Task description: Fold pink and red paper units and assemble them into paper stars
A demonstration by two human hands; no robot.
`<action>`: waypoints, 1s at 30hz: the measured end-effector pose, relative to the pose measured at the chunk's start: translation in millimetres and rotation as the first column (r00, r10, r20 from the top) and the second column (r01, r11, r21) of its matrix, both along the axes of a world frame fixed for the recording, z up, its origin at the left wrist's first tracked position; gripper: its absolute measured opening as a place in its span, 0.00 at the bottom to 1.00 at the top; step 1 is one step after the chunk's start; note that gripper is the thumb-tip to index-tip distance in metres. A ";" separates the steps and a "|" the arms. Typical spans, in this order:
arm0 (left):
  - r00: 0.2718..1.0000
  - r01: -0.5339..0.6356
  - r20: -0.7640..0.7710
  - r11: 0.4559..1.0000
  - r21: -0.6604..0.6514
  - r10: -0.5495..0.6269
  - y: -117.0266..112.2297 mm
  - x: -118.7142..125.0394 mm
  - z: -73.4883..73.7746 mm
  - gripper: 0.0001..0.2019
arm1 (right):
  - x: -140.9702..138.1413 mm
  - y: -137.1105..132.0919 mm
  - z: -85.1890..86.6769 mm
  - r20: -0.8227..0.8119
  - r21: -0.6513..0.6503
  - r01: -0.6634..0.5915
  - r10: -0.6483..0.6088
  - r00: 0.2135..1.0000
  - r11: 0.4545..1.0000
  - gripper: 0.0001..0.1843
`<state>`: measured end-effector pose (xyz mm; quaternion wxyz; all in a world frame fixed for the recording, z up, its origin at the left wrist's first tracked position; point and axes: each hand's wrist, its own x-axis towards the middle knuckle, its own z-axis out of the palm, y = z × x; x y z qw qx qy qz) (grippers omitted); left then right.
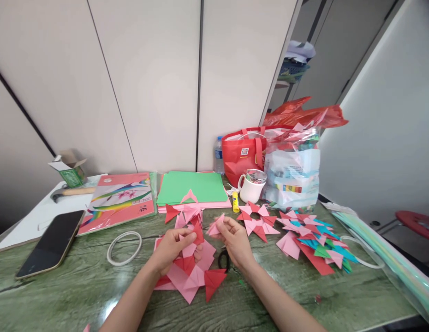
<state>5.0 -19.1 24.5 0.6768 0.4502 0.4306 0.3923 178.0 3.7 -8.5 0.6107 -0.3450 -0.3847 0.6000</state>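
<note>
My left hand [175,249] is closed around a chain of folded red and pink paper pieces [198,233]. Between the thumb and fingers of my right hand [235,237] is a single folded pink paper piece [214,226], held apart from the chain. Beneath my hands lies a pile of pink and red paper [181,281], with a folded red piece [214,282] at its near right side. More folded pieces lie just beyond my left hand. Black-handled scissors [223,260], mostly hidden, rest beside my right wrist.
Right of my hands lie a red-and-pink paper star ring [258,220] and several multicoloured ones [320,237]. Behind stand a glue stick [235,202], white mug [252,186] and red bag [235,159]. Green paper [192,186], a phone [51,244] and a white ring [112,251] lie leftward.
</note>
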 end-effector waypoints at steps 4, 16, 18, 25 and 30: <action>0.999 -0.027 0.038 0.999 0.027 0.026 1.0 -0.4 -0.4 0.14 | -2.4 -3.4 0.1 0.022 0.056 -0.038 0.036 0.999 0.998 0.16; 0.988 -0.041 -0.126 0.940 0.338 0.088 -2.3 -2.6 9.9 0.09 | -2.3 -18.8 12.9 0.165 0.254 0.142 -0.188 0.968 0.957 0.11; 0.979 -0.042 -0.172 0.933 0.358 0.110 -3.8 -1.7 12.3 0.08 | -1.7 -25.7 15.9 0.224 0.378 0.186 -0.284 0.932 0.907 0.08; 0.939 -0.168 -0.208 0.891 0.422 0.275 -3.7 4.9 10.3 0.05 | 1.7 -36.0 16.9 0.325 0.663 0.080 -0.383 0.865 0.744 0.09; 0.921 -0.173 -0.238 0.873 0.456 0.307 -2.8 4.1 7.4 0.05 | 1.7 -34.0 14.4 0.355 0.664 0.076 -0.403 0.844 0.743 0.09</action>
